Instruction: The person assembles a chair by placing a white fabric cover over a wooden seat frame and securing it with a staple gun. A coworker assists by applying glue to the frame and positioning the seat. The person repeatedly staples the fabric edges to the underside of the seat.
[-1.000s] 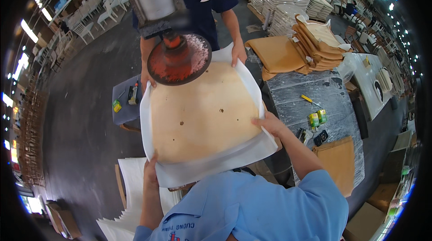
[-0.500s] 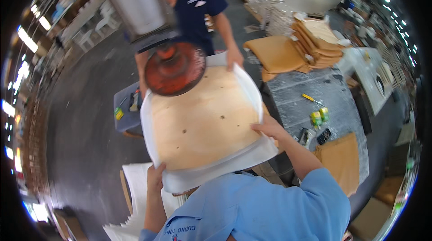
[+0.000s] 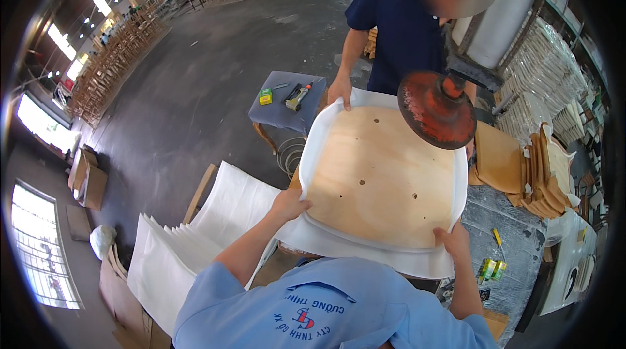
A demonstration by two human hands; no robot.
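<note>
A pale plywood seat panel (image 3: 385,166) with several small holes lies in front of me. White padding (image 3: 365,252) is folded up around its edges. My left hand (image 3: 291,205) grips the padding at the near left corner, fingers closed with the thumb over the panel's edge. At the near right corner my right hand (image 3: 454,239) is closed on the padding in the same way. Facing me, a person in a dark shirt has one hand (image 3: 340,91) on the far left corner; their other hand is mostly hidden behind a red round press disc (image 3: 438,111) that hangs over the panel's far right.
Left of me stand stacked white sheets (image 3: 195,232). A blue padded stool (image 3: 277,114) beyond holds a staple gun and a small green-yellow box. On the right, a grey table (image 3: 515,232) carries a yellow screwdriver, small boxes and a pile of tan seat covers (image 3: 499,166).
My view has swung left, so everything sits further right in the picture. My left hand has moved up along the panel's left edge; the right hand is now at the near right corner.
</note>
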